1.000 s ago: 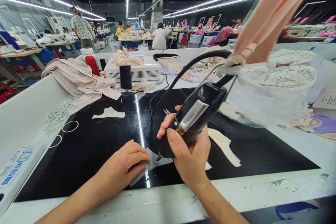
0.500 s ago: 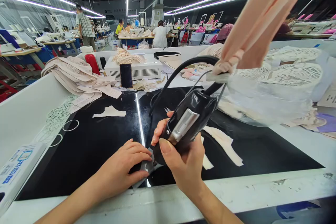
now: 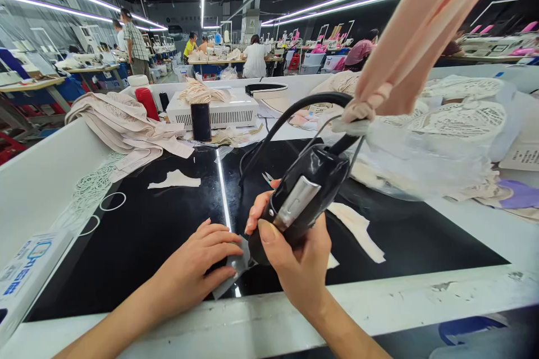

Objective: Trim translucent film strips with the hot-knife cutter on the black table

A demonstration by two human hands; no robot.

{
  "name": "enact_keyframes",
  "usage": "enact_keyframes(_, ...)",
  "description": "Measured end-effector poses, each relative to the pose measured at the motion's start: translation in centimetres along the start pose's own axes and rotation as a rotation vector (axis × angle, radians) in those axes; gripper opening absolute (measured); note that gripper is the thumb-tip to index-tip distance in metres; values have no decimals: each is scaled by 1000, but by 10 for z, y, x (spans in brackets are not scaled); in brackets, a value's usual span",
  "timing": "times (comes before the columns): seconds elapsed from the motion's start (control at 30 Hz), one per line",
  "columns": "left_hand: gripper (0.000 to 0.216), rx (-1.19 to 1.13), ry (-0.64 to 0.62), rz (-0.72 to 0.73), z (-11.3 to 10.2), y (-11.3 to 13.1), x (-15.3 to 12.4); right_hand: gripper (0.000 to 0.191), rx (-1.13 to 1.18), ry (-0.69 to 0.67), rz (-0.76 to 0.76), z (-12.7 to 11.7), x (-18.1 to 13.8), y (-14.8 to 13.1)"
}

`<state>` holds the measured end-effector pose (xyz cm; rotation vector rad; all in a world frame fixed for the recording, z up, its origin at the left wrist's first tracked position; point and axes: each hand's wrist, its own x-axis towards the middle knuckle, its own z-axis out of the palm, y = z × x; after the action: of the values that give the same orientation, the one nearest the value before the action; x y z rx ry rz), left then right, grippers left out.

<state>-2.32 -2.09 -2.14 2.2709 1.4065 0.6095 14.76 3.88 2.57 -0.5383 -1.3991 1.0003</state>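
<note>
My right hand (image 3: 295, 261) grips a black hand-held cutting tool (image 3: 305, 196) with a metal clip, its tip pointing down at a small grey fabric piece (image 3: 231, 275) on the black glossy worktop (image 3: 138, 235). My left hand (image 3: 197, 266) lies flat with its fingers stretched out, pressing that piece down just left of the tool's tip. A black cable (image 3: 290, 115) runs from the tool's top, where a strip of pink cloth (image 3: 416, 39) hangs it from above.
Cream fabric cut-outs (image 3: 357, 230) (image 3: 174, 180) lie on the worktop. A pile of beige garments (image 3: 122, 123), a white box device (image 3: 219, 109), a black thread cone (image 3: 202, 122) and bagged lace (image 3: 442, 140) stand behind. White rings (image 3: 113, 202) lie left. Other people work at distant tables.
My right hand and the tool have shifted slightly left, closer to my left hand. The grey piece stays pinned under my left fingers.
</note>
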Motion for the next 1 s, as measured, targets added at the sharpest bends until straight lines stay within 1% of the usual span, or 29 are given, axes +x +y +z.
enact_keyframes(0.13, 31, 20, -41, 0, -5, 3, -1, 27, -7, 33, 8, -3, 5, 3)
enact_keyframes(0.23, 34, 18, -102, -2, -7, 4, -2, 25, 31, 52, 20, -4, 8, 3)
enact_keyframes(0.33, 38, 3, -133, -13, -7, 4, -2, 25, 75, 54, 24, -3, 8, 3)
enact_keyframes(0.5, 37, -36, -148, -27, -9, 3, -2, 29, 167, 17, 9, 2, 2, 2)
enact_keyframes(0.63, 35, -36, -175, -39, -11, 4, 0, 30, 149, -8, 11, 4, -3, 0)
enact_keyframes(0.73, 37, -35, -169, -39, -10, 5, 0, 31, 108, -28, 25, 4, -3, -2)
enact_keyframes(0.87, 37, -47, -162, -24, -10, 5, 0, 26, 51, -1, 50, 4, -3, -2)
enact_keyframes(1.0, 39, -49, -175, -26, -10, 4, 1, 27, 145, 2, 54, 5, -7, -3)
